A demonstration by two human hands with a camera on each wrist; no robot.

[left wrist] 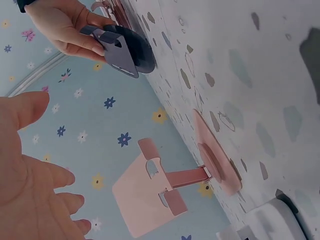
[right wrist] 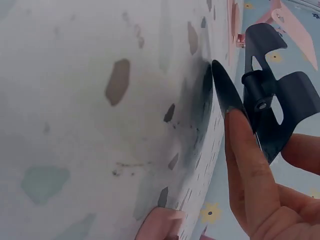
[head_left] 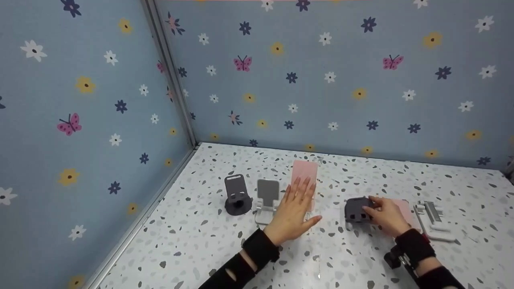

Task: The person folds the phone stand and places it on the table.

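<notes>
My right hand (head_left: 387, 216) pinches a dark grey phone stand (head_left: 357, 209) by its edge, fingers on one side and thumb on the other. In the right wrist view, the round base of this phone stand (right wrist: 227, 87) is tilted against the tabletop, with a shadow beside it. My left hand (head_left: 295, 216) is spread with its fingers straight, in front of an upright pink phone stand (head_left: 304, 170). The left wrist view shows a gap between that pink stand (left wrist: 147, 197) and the left hand (left wrist: 30, 172), which holds nothing.
Left of the left hand stand another dark phone stand (head_left: 237, 192) and a white-and-grey phone stand (head_left: 268, 192). Beyond the right hand lie a pink stand (head_left: 405, 210), partly hidden, and a low white-and-grey stand (head_left: 435, 224). Patterned wall panels (head_left: 321, 80) border the speckled table (head_left: 301, 265).
</notes>
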